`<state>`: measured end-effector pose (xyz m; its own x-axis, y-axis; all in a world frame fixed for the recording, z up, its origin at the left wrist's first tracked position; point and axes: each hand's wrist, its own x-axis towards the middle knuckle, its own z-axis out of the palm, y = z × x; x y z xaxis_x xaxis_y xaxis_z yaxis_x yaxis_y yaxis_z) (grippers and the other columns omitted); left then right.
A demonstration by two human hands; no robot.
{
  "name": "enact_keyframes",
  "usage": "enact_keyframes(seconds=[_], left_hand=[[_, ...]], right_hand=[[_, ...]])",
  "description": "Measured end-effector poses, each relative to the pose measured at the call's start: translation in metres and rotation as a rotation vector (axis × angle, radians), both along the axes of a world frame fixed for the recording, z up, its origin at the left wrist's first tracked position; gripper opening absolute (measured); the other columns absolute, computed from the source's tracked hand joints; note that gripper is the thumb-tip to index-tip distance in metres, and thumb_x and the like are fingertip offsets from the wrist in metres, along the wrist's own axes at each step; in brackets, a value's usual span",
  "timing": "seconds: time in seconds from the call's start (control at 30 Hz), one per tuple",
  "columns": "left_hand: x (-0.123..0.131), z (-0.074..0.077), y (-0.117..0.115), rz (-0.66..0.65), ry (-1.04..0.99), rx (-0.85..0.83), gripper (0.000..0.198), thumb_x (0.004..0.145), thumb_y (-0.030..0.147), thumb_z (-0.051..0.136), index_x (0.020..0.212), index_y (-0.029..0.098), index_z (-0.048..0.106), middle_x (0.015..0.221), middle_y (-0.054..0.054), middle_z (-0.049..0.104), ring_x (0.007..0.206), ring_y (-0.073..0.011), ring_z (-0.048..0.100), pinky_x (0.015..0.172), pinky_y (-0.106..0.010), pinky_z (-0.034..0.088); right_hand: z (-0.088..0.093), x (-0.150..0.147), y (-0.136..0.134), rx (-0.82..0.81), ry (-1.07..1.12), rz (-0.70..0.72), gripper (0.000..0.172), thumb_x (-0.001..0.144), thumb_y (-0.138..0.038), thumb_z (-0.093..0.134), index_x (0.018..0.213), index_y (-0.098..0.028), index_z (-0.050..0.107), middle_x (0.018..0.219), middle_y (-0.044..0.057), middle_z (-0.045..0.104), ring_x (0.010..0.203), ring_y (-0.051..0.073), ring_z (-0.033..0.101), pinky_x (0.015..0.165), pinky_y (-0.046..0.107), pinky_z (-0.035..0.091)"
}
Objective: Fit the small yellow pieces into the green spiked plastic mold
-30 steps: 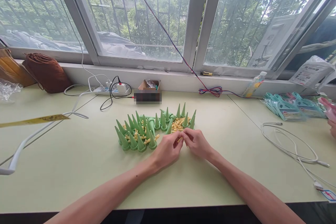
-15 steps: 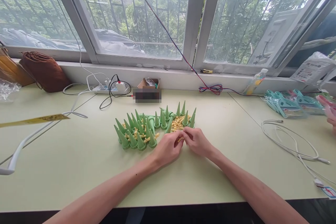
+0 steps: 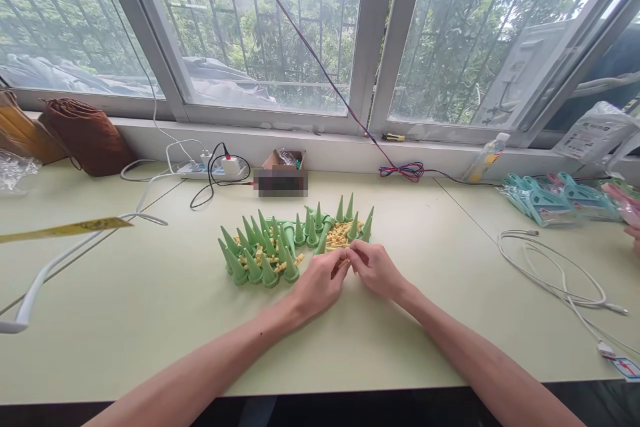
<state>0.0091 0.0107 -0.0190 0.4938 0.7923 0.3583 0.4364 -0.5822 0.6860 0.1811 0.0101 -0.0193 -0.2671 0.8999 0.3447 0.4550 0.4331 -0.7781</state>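
My left hand [image 3: 320,284] and my right hand [image 3: 379,272] meet fingertip to fingertip in front of the cones, both closed in a pinch. Between them a small yellow plastic piece [image 3: 343,263] shows in part; the fingers hide the rest. Just behind my hands lies a heap of similar yellow pieces [image 3: 339,233]. Green plastic spikes [image 3: 269,273], cone-shaped with wide round bases, stand point-up in a group at the left, with more yellow pieces [image 3: 301,258] scattered among them. Other green spikes [image 3: 351,208] surround the heap, and a few lie on their sides.
A small cardboard box [image 3: 295,159], a power strip [image 3: 193,170] with cables and a brown pouch [image 3: 85,137] line the back. To the right are a bottle [image 3: 487,159], packaged turquoise items [image 3: 547,200] and a white cable [image 3: 555,290]. Another person's hand [image 3: 634,233] shows at the right edge.
My fingers have shifted very slightly around the yellow piece, and less of it shows now. The spikes and the heap stay where they were.
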Motion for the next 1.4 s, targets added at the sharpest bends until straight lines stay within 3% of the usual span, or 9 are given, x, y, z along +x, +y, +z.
enact_keyframes(seconds=[0.4, 0.83, 1.4], left_hand=[[0.0017, 0.0000, 0.0005, 0.032, -0.018, 0.032, 0.021, 0.099, 0.028, 0.046, 0.082, 0.018, 0.053, 0.066, 0.003, 0.053, 0.056, -0.0110, 0.042, 0.058, -0.023, 0.034], [0.0015, 0.0019, 0.0004, 0.017, -0.056, 0.013, 0.019, 0.099, 0.031, 0.047, 0.095, 0.018, 0.061, 0.069, 0.002, 0.060, 0.057, -0.0105, 0.048, 0.059, -0.023, 0.037], [0.0006, -0.0014, 0.0017, 0.040, -0.026, 0.021, 0.023, 0.100, 0.034, 0.044, 0.094, 0.018, 0.060, 0.067, 0.002, 0.058, 0.056, -0.0114, 0.046, 0.058, -0.024, 0.037]], right_hand=[[-0.0014, -0.0017, 0.0011, 0.019, 0.020, -0.048, 0.031, 0.096, -0.031, 0.044, 0.068, -0.020, 0.041, 0.059, -0.003, 0.044, 0.053, 0.011, 0.034, 0.051, 0.024, 0.029], [0.0028, -0.0015, 0.0015, 0.051, 0.049, -0.157, 0.040, 0.097, -0.039, 0.044, 0.063, -0.021, 0.034, 0.056, -0.005, 0.033, 0.051, 0.010, 0.027, 0.049, 0.026, 0.025], [0.0038, -0.0026, 0.0010, 0.040, 0.074, -0.146, 0.041, 0.097, -0.045, 0.043, 0.064, -0.021, 0.035, 0.056, -0.005, 0.034, 0.051, 0.010, 0.028, 0.048, 0.026, 0.025]])
